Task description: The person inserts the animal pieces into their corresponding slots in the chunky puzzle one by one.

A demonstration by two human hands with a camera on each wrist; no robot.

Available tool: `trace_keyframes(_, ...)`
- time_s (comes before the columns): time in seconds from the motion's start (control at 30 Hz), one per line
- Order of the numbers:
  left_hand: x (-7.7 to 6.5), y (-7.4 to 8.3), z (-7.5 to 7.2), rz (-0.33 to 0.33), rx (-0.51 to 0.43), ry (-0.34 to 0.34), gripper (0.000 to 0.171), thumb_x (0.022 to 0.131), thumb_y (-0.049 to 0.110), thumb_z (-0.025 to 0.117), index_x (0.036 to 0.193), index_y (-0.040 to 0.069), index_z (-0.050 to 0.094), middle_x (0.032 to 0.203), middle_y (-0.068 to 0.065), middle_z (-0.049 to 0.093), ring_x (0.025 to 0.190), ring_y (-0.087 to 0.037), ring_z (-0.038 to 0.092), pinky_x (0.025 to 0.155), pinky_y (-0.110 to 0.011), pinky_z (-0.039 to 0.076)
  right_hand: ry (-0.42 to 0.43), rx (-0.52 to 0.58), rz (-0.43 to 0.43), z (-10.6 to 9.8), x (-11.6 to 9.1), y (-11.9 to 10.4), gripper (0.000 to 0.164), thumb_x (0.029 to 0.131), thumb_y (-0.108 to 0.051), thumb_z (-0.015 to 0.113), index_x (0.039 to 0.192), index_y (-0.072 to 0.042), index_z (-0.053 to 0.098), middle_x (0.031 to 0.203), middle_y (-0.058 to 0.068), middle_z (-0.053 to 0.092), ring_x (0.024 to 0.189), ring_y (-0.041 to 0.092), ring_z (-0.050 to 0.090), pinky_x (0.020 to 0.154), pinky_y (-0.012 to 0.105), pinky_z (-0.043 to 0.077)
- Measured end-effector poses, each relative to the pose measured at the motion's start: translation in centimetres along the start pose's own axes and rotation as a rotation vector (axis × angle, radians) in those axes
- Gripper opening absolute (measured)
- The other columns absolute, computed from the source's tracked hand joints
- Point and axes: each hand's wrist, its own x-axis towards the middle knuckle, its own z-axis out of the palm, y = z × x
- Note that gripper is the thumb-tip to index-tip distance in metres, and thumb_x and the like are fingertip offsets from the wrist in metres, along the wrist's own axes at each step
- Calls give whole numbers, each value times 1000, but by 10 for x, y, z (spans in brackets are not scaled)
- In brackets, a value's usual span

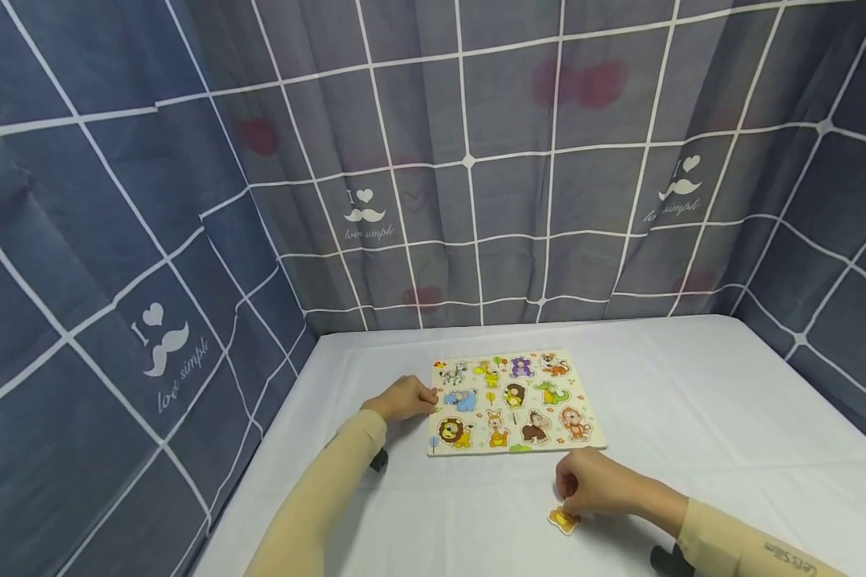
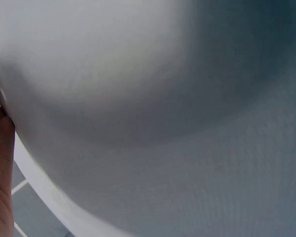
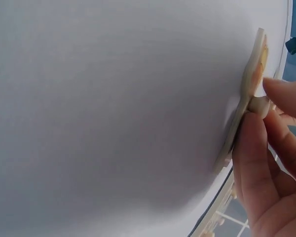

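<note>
A wooden puzzle board (image 1: 503, 405) with animal pictures, among them a lion, a zebra and a crocodile, lies flat on the white-covered table (image 1: 418, 513). At its left edge my left hand (image 1: 402, 399) pinches the rim; only part of this hand (image 2: 1, 173) shows in the left wrist view. In front of the board's right corner, my right hand (image 1: 600, 483) holds a yellow-orange animal puzzle piece (image 1: 564, 520). The right wrist view shows thumb and fingers pinching the small round knob (image 3: 259, 106) on the piece's face. Which animal it is, I cannot tell.
Dark curtains (image 1: 505, 200) with a white grid stand behind and at both sides of the table. Black straps (image 1: 671, 559) sit at the wrists. White cloth stretches to the left and right of the board.
</note>
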Motion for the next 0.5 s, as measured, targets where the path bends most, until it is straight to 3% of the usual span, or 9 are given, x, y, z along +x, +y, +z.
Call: trace_keyframes(0.5, 2, 0, -1, -23, -17, -9, 22, 88, 18, 78, 108, 8, 78, 125, -7, 71, 125, -24, 62, 110, -38, 47, 10, 6, 9, 0, -1, 1, 21, 67, 3, 73, 65, -16, 63, 59, -13, 56, 53, -1, 49, 48, 18, 43)
